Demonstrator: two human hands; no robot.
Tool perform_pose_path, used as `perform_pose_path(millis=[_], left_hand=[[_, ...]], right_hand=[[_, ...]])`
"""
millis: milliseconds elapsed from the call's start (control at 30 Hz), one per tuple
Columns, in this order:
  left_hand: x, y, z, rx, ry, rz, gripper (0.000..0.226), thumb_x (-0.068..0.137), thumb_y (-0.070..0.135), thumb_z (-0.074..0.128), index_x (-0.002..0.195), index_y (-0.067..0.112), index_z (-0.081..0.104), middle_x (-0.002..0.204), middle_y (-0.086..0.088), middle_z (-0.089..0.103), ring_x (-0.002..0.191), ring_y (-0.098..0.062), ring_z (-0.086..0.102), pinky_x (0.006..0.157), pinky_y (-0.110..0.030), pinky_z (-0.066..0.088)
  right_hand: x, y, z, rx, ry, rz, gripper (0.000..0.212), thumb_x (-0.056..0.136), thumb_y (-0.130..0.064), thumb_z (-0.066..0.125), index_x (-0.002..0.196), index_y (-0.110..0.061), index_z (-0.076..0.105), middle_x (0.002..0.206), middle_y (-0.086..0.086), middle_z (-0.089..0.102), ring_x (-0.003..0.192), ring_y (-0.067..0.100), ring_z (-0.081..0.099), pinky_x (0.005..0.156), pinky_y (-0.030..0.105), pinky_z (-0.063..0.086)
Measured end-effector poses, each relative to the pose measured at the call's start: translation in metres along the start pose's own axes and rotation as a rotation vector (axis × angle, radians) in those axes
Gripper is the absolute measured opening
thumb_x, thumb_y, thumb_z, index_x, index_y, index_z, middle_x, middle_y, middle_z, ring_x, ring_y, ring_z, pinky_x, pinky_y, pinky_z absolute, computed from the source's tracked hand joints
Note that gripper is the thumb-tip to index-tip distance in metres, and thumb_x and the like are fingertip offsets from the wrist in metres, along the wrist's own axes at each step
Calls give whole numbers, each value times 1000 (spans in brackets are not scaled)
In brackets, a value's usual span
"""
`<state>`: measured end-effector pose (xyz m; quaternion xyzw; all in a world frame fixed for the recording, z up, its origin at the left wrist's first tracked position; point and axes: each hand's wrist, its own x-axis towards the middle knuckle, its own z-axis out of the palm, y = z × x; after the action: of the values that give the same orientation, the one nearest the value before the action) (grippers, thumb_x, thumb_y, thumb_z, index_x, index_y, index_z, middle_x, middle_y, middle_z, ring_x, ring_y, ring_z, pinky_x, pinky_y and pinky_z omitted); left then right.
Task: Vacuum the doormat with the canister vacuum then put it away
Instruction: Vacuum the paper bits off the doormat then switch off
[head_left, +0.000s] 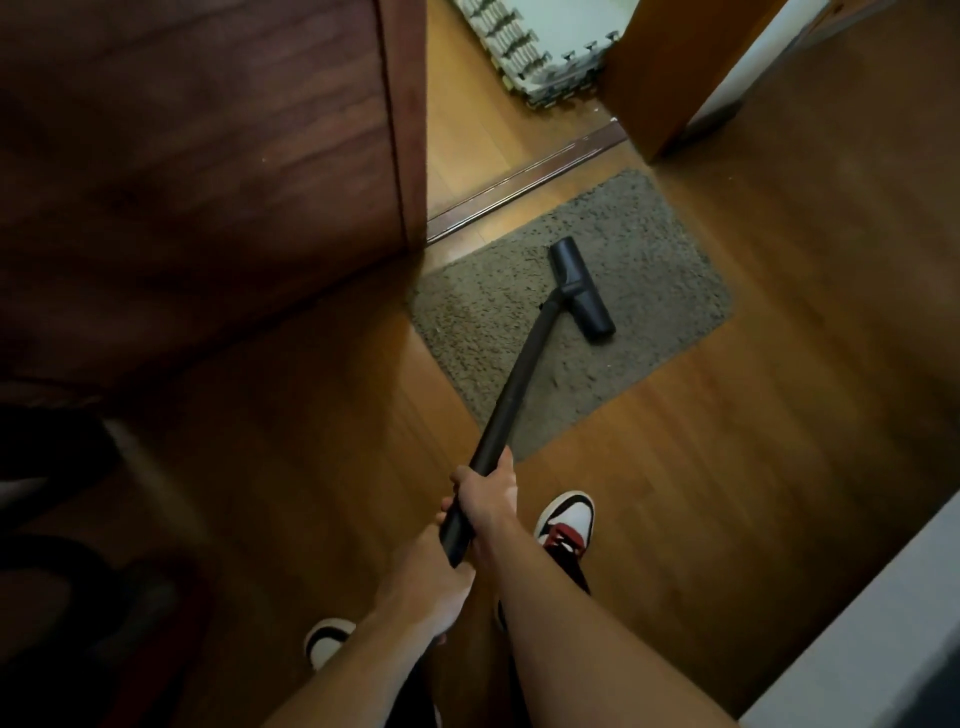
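Note:
A grey-brown shaggy doormat (639, 270) lies on the wooden floor in front of a doorway. The vacuum's black floor nozzle (581, 289) rests flat near the middle of the mat. Its black wand (514, 387) slants back toward me. My right hand (485, 493) grips the wand higher up, and my left hand (434, 577) grips its lower end just behind. A dark shape at the lower left (67, 587) may be the canister; it is blurred and in shadow.
A dark wooden door (197, 171) stands open on the left, close to the mat's left corner. A door sill (524, 182) crosses behind the mat, with a patterned mat (524, 47) beyond. My shoes (566, 525) stand on the floor. A grey surface (883, 639) fills the lower right.

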<state>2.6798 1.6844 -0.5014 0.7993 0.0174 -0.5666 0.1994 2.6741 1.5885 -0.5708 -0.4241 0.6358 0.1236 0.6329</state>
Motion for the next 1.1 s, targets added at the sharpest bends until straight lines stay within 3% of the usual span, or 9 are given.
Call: perform_pose_path(millis=[67, 200, 400, 500, 600, 733, 833, 900, 1100], left_hand=[[-6, -23, -6, 13, -21, -12, 37, 97, 33, 56, 132, 28, 49, 102, 5, 63, 86, -12, 65, 77, -28, 58], [-17, -63, -18, -1, -21, -22, 43, 96, 31, 56, 138, 28, 46, 104, 6, 61, 87, -10, 63, 71, -24, 53], [-29, -107, -38, -24, -21, -45, 42, 93, 30, 57, 134, 30, 47, 98, 6, 62, 86, -14, 66, 82, -35, 58], [-31, -116, -42, 35, 7, -28, 46, 93, 31, 57, 137, 32, 45, 93, 7, 63, 77, -11, 67, 66, -27, 57], [-34, -117, -47, 31, 7, 3, 41, 94, 26, 56, 134, 30, 47, 89, 7, 61, 69, -8, 61, 48, -18, 43], [-40, -119, -59, 123, 86, -24, 31, 92, 34, 61, 120, 23, 56, 93, 4, 62, 77, -14, 63, 60, -24, 49], [-41, -126, -70, 146, 148, -28, 31, 87, 39, 64, 114, 23, 60, 93, 4, 63, 80, -14, 63, 63, -26, 50], [-42, -129, -78, 137, 158, -31, 29, 86, 39, 66, 110, 23, 60, 88, 4, 62, 74, -12, 62, 58, -25, 47], [-50, -142, -96, 144, 266, -56, 30, 83, 38, 69, 106, 22, 59, 81, 5, 56, 72, -13, 58, 62, -30, 50]], right_hand=[[-13, 15, 15, 6, 0, 6, 75, 97, -4, 58, 153, -38, 23, 96, 15, 60, 52, 20, 58, 50, 32, 54], [-34, 40, 41, -13, -12, 1, 75, 97, -5, 56, 153, -39, 21, 98, 16, 59, 54, 21, 59, 51, 33, 55], [-57, 67, 74, 4, -47, 20, 78, 98, -7, 55, 156, -40, 16, 98, 16, 60, 53, 18, 59, 49, 32, 54], [-62, 68, 80, 3, -80, 30, 77, 98, -7, 55, 156, -36, 14, 101, 18, 60, 52, 18, 62, 49, 32, 55], [-65, 62, 75, -80, -140, 38, 63, 97, -10, 61, 146, -24, 23, 109, 18, 59, 55, 20, 67, 55, 37, 60], [-68, 48, 63, -459, -211, -10, 62, 89, -33, 77, 132, -13, 36, 108, 11, 61, 71, 23, 71, 57, 39, 62], [-66, 35, 56, -858, -271, -193, 82, 84, -53, 76, 143, -13, 34, 126, 12, 57, 97, 28, 69, 83, 47, 62], [-66, 26, 55, -1166, -289, -412, 95, 84, -62, 71, 155, -18, 26, 141, 11, 42, 121, 30, 57, 103, 42, 52], [-84, 11, 80, -1437, -668, -895, 54, 79, -48, 70, 127, -24, 64, 117, 1, 49, 117, 24, 47, 99, 39, 44]])
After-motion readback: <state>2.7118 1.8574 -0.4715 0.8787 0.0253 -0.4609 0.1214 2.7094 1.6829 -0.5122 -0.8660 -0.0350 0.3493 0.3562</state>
